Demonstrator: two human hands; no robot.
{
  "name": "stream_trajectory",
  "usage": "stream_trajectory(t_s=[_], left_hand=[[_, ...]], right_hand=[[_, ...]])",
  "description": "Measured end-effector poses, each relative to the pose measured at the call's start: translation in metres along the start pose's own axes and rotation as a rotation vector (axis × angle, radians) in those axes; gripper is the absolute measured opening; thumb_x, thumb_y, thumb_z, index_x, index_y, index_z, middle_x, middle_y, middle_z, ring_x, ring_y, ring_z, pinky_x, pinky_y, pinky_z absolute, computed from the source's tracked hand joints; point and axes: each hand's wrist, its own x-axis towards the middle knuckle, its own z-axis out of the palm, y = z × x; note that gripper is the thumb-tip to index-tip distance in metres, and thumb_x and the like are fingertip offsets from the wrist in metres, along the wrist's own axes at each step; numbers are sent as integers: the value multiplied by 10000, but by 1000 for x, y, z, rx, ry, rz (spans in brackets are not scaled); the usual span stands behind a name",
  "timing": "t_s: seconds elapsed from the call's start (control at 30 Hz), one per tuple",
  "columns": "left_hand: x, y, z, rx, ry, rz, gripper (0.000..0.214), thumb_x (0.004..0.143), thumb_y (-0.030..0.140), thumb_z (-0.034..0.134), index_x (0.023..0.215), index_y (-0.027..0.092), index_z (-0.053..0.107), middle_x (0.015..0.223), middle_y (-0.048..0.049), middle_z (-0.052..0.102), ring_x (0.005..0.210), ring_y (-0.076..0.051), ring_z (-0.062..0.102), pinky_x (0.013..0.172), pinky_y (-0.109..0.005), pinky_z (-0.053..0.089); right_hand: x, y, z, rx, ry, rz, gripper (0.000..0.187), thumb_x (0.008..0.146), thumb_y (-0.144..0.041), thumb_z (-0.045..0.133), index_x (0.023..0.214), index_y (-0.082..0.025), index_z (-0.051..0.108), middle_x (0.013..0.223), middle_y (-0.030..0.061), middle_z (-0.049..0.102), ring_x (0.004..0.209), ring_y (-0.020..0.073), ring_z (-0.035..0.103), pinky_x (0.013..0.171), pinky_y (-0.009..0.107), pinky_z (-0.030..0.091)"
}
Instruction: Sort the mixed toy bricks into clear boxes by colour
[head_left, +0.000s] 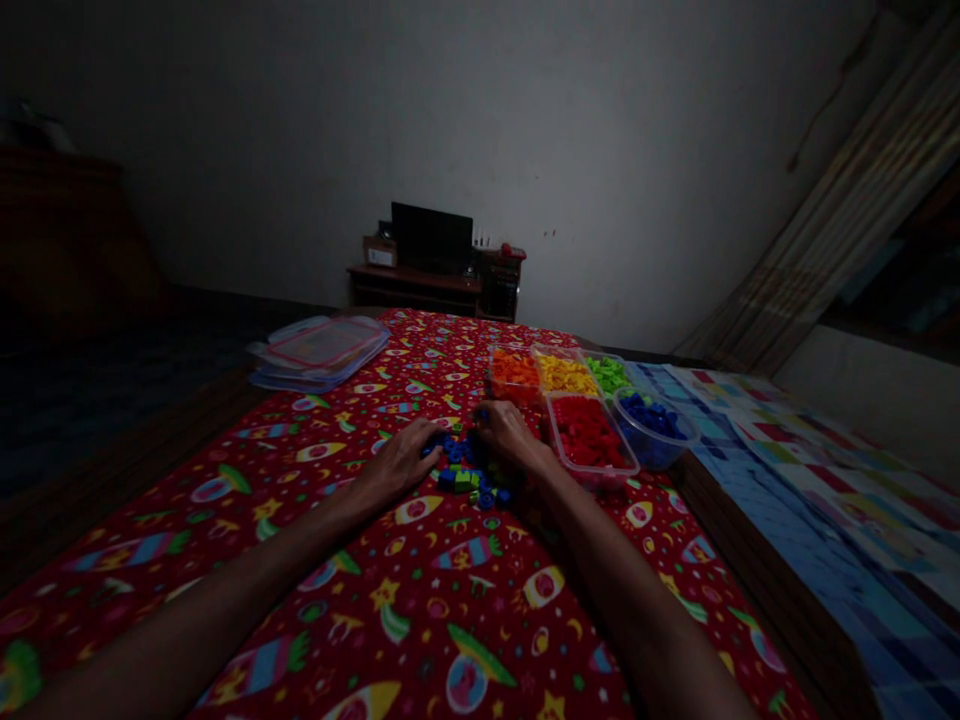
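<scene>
A small pile of blue and green toy bricks [463, 478] lies on the red patterned cloth [465, 630] between my hands. At the pile's left edge, my left hand [405, 460] has its thumb and fingers curled round a blue brick. My right hand [511, 434] reaches over the right side of the pile, fingers bent inward, with a bit of blue brick [484, 413] showing at the fingertips. Its palm side and the pieces under it are hidden. Dim light blurs the small details of the pieces.
Right of the pile stand clear tubs of orange [514, 372], yellow [567, 375], green [607, 374], red [592, 432] and blue pieces [651, 417]. Stacked clear lids [322, 350] lie at the back left. A monitor [432, 238] stands beyond; a bed [817, 480] adjoins on the right.
</scene>
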Motion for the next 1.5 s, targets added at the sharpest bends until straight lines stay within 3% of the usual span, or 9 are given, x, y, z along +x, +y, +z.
stream_trajectory(t_s=[0.1, 0.27, 0.57, 0.77, 1.0, 1.13, 1.27, 1.4, 1.5], left_hand=[[-1, 3, 1, 3, 11, 2, 335, 878, 292, 394, 1160, 195, 545, 1071, -91, 598, 1005, -227, 583, 920, -377, 461], [-2, 7, -1, 4, 2, -14, 350, 892, 332, 399, 1185, 191, 530, 1078, -98, 588, 1031, -238, 568, 930, -387, 452], [-4, -1, 3, 12, 40, 14, 311, 886, 308, 418, 1138, 198, 564, 1027, -79, 581, 993, -224, 573, 905, -367, 463], [-3, -1, 5, 49, 64, 36, 288, 894, 296, 415, 1127, 200, 553, 997, -74, 580, 968, -221, 581, 874, -366, 480], [-5, -9, 12, 69, 98, 70, 275, 911, 298, 409, 1131, 193, 535, 1007, -77, 573, 959, -214, 578, 868, -370, 487], [-4, -9, 12, 74, 92, 69, 270, 908, 290, 406, 1126, 196, 536, 1005, -75, 572, 961, -212, 580, 873, -373, 490], [-4, -6, 8, 61, 73, 59, 290, 904, 276, 393, 1140, 189, 539, 1023, -82, 576, 977, -221, 579, 888, -393, 486], [-5, -6, 8, 57, 66, 67, 302, 910, 281, 392, 1156, 183, 537, 1044, -89, 577, 993, -224, 576, 899, -391, 482], [-6, -8, 11, 49, 90, 75, 294, 909, 288, 403, 1152, 190, 537, 1036, -83, 576, 991, -219, 578, 897, -384, 482]], right_hand=[[-9, -3, -13, -33, 90, 48, 214, 851, -165, 453, 928, -116, 646, 839, 94, 670, 728, 154, 563, 677, 239, 356], [-14, -8, -25, -99, 46, 91, 258, 892, -275, 433, 853, -130, 643, 783, 97, 657, 710, 168, 567, 654, 249, 344], [-14, -4, -34, 3, 27, 90, 214, 855, -186, 461, 941, -144, 652, 918, 94, 673, 845, 177, 596, 721, 239, 389], [-15, -7, -6, -163, -42, -72, 180, 882, -204, 475, 920, -136, 637, 864, 96, 654, 819, 184, 582, 752, 277, 417], [-26, 6, 31, -270, 42, -282, 262, 864, -48, 428, 1039, -170, 581, 1005, 81, 606, 1022, 198, 524, 1036, 397, 329], [-25, 12, 33, -234, 77, -305, 256, 885, -98, 427, 1086, -182, 563, 1014, 83, 594, 1025, 208, 511, 994, 405, 363], [-15, 10, 11, -145, 91, -214, 141, 867, -157, 482, 944, -139, 598, 885, 80, 606, 855, 177, 528, 802, 296, 411], [-10, -3, -8, -81, 19, -115, 175, 885, -166, 450, 813, -124, 604, 692, 35, 576, 614, 118, 469, 612, 239, 334], [-14, -12, -3, -129, -45, -148, 152, 884, -223, 506, 840, -119, 608, 739, 53, 597, 641, 128, 478, 614, 247, 324]])
